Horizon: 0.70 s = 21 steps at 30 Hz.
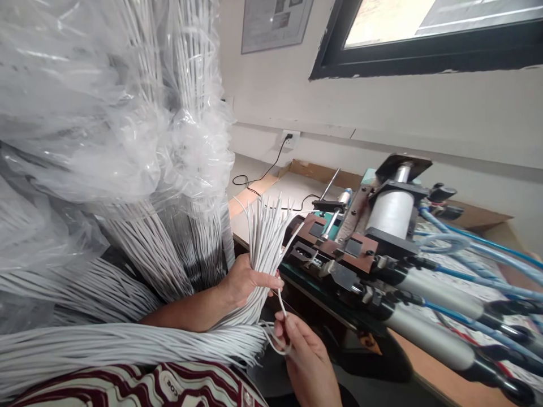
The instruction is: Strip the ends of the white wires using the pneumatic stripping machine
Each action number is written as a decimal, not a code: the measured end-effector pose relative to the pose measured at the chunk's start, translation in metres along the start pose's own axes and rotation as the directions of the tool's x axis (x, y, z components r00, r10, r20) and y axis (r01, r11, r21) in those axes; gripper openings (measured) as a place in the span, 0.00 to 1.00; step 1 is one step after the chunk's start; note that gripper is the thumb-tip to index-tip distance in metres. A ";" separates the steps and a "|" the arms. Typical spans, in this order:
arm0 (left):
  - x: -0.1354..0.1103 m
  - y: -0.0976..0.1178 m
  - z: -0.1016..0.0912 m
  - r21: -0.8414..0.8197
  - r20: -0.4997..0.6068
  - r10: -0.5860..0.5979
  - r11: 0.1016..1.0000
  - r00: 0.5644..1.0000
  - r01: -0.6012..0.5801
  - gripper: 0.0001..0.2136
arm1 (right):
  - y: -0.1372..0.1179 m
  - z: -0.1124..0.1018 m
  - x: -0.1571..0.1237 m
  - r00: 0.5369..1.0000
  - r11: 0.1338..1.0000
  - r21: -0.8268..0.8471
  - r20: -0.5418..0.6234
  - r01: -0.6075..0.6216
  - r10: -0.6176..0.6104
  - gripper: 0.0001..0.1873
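A thick bundle of white cables (pixel 268 232) stands upright in my left hand (pixel 242 282), whose fingers wrap round it with the thumb across the front. The cables' cut ends fan out above the grip. Lower and to the right, my right hand (pixel 306 353) pinches a single white cable (pixel 281 302) that runs up toward the left thumb. A loop of cable hangs at the right fingertips. Across my lap lies another bundle of white cables (pixel 127 345), its ends just left of the right hand.
A pneumatic machine (pixel 352 243) with metal cylinders and blue hoses (pixel 475 254) stands on the bench at right. Plastic-wrapped cable bundles (pixel 186 147) crowd the left side. A black cord (pixel 278 158) runs from a wall outlet (pixel 291 139). A window (pixel 424 34) is above.
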<state>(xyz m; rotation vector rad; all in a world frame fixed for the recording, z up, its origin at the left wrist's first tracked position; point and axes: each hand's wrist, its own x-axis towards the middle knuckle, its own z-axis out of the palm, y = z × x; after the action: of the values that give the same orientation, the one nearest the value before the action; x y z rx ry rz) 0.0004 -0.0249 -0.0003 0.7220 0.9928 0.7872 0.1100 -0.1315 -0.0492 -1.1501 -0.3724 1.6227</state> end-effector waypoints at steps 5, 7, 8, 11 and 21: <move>0.002 -0.002 -0.002 -0.015 -0.031 0.007 1.000 0.999 -0.008 0.09 | 0.003 -0.003 0.002 0.998 0.998 -0.012 0.006 -0.067 0.067 0.16; 0.002 -0.002 -0.002 -0.019 -0.043 0.001 1.000 0.999 -0.002 0.08 | 0.005 -0.002 0.002 0.999 0.998 -0.064 -0.033 -0.020 0.018 0.16; 0.001 -0.002 -0.002 -0.019 -0.040 -0.008 1.000 0.999 0.007 0.08 | 0.005 -0.001 0.001 0.999 0.995 -0.100 -0.038 0.006 -0.010 0.16; -0.002 -0.001 0.000 -0.020 -0.016 -0.044 0.999 0.999 0.044 0.08 | 0.002 -0.005 0.000 0.991 0.966 -0.234 -0.048 0.111 -0.126 0.16; 0.005 0.003 0.002 0.017 0.002 -0.059 0.998 0.998 0.059 0.09 | -0.066 -0.184 -0.002 0.377 0.563 -0.810 -0.579 -0.164 -0.723 0.20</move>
<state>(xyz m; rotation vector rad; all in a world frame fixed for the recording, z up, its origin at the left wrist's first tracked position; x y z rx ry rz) 0.0032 -0.0194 0.0012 0.7051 1.0147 0.7271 0.2989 -0.1622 -0.0902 -2.2723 -0.5523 0.1594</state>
